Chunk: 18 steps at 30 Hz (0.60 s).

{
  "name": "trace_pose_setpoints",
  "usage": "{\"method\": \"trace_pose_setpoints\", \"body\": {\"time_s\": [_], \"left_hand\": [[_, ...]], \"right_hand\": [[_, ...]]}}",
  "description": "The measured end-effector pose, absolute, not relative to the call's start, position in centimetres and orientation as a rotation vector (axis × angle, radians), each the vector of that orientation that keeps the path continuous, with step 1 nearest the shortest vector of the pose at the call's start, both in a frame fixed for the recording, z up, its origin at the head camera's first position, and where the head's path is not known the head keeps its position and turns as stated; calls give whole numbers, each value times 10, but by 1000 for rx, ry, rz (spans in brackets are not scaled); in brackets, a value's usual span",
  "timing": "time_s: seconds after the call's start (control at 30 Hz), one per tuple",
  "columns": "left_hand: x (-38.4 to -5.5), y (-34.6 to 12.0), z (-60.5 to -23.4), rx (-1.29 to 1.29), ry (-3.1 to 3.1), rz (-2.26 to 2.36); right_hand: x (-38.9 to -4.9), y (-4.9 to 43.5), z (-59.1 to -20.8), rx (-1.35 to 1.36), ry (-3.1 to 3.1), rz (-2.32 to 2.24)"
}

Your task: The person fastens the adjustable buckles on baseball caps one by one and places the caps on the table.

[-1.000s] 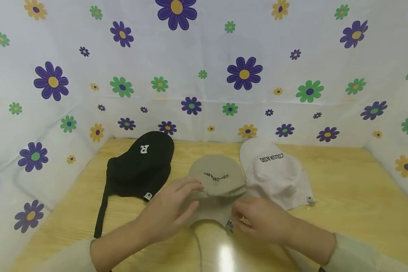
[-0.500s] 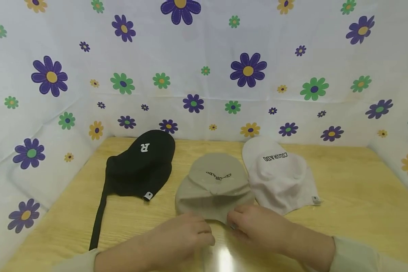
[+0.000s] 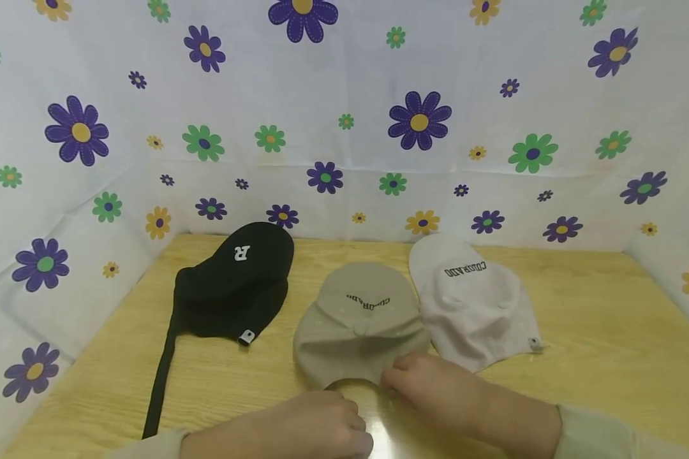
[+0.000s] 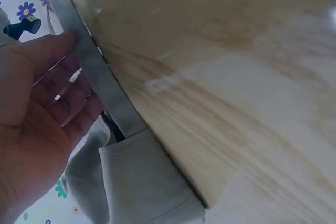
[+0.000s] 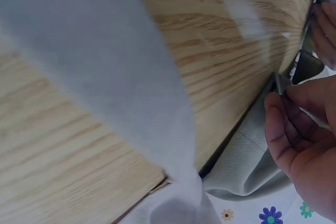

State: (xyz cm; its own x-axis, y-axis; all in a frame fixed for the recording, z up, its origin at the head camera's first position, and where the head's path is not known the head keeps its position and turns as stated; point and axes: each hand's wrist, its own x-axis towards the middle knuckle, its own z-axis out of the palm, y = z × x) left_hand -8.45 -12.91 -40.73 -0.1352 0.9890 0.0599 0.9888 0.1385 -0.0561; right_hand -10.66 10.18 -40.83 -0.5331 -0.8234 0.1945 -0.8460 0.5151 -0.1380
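Pale, wood-grained tabletop (image 3: 597, 319) fills the lower part of the head view, catching a bright glare near the front; behind it hangs a white sheet (image 3: 367, 76) printed with purple, green and yellow flowers. Between a black cap (image 3: 238, 290) and a white cap (image 3: 476, 306) lies the beige cap (image 3: 362, 328), in the middle of the table, its plain cloth softly creased and dark lettering (it looks like COLORADO) curving across the front. Its rounded brim points away from the person, toward the sheet, and its front-to-back axis runs from there to the arched back opening near the hands. The left hand (image 3: 324, 426) pinches the cap's grey strap (image 4: 102, 72) between thumb and fingers; the right hand (image 3: 436, 389) pinches the cap's back edge beside that opening.
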Motion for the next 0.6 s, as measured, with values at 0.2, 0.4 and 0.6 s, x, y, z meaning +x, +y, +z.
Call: {"method": "trace_pose_setpoints", "body": {"time_s": [0.2,0.4,0.6], "left_hand": [[-85,-129,-411,-2059,-2349,-106],[-83,-132,-408,-2051,-2416,-164],[-84,-135,-402,-1925,-2563,-283]], "right_hand": [[-108,104,-414,1466,-2586,281],[-108,103,-421,1519,-2469,113],[-111,102,-424,1509,-2269,-112]]}}
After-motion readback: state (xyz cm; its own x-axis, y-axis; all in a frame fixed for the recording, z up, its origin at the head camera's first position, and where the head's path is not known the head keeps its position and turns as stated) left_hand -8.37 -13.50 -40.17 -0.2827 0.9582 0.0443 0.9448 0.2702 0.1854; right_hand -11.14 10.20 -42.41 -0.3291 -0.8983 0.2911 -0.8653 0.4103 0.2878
